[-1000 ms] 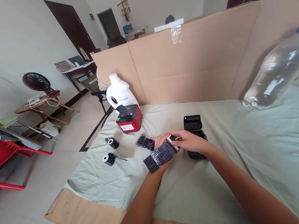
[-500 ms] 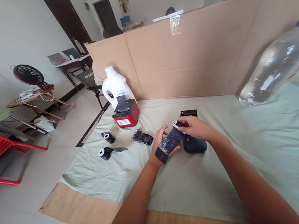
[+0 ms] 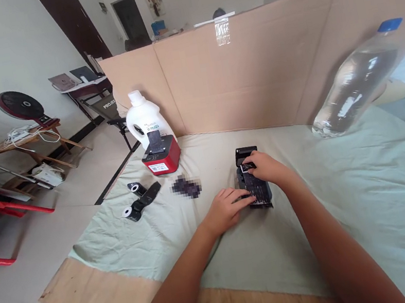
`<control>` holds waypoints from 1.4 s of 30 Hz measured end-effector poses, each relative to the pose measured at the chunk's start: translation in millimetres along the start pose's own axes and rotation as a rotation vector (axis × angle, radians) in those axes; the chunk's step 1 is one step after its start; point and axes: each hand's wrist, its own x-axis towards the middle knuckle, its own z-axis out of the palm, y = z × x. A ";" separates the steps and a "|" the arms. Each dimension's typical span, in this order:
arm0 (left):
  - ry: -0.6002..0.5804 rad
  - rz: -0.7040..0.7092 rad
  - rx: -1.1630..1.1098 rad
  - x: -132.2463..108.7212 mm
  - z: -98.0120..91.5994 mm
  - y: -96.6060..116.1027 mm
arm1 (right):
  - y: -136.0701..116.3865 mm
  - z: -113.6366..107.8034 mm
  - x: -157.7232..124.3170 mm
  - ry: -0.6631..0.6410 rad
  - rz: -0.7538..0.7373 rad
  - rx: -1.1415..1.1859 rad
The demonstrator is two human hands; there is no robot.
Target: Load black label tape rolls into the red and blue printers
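Observation:
A small black portable printer (image 3: 246, 154) lies on the cloth with its lid raised at the far end. My right hand (image 3: 266, 167) pinches a paper roll (image 3: 246, 167) at the opening under that lid. From the roll, a dark printed strip (image 3: 258, 191) hangs over the printer's near part, covering much of it. The outstretched fingers of my left hand (image 3: 230, 206) rest on the strip's left side.
Left of my hands lie two black paper rolls (image 3: 135, 211) and a blurred dark piece (image 3: 186, 187). Behind them stand a red-and-black printer (image 3: 162, 159) and a white jug (image 3: 145, 117). A cardboard wall (image 3: 230, 84) closes the back; a large clear bottle (image 3: 354, 80) leans at right.
The paper roll and its strip have moved from above my left palm onto the black printer. My left hand has turned palm down onto the strip. The printer's lid now stands raised.

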 end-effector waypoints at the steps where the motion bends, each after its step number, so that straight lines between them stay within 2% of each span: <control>1: -0.009 -0.004 -0.002 -0.2 0.0 -0.4 | 1.3 1.9 1.4 -0.002 -0.009 0.005; 6: -0.004 0.003 0.028 1.0 1.7 -0.3 | 1.9 10.7 3.9 -0.003 0.025 -0.071; 12: 0.083 0.024 0.048 1.0 6.2 -3.4 | -7.9 19.6 0.5 0.116 0.069 -0.198; 18: 0.104 0.028 0.041 0.9 7.0 -5.2 | -6.9 17.6 1.7 0.065 0.096 -0.191; 22: 0.112 0.032 0.042 1.6 5.4 -4.2 | -11.9 14.1 -1.5 0.086 0.142 -0.169; 24: 0.114 0.042 0.045 2.1 3.9 -3.3 | -14.3 11.0 -3.1 0.154 0.166 -0.131; 28: 0.104 0.088 0.018 2.5 1.0 -0.4 | -10.0 9.0 -0.8 0.510 0.191 -0.059; 30: 0.112 0.099 -0.001 2.1 0.8 1.5 | -3.7 10.4 2.6 0.567 0.142 0.000; 36: 0.153 0.126 -0.011 0.4 1.8 6.7 | 9.3 0.1 1.3 0.322 0.026 0.208; 39: 0.154 0.137 0.004 1.2 0.9 8.5 | 9.0 -11.0 -9.7 0.184 0.008 0.199; 42: 0.188 0.151 0.016 2.5 1.1 9.5 | 7.6 -17.6 -21.0 -0.012 0.011 0.172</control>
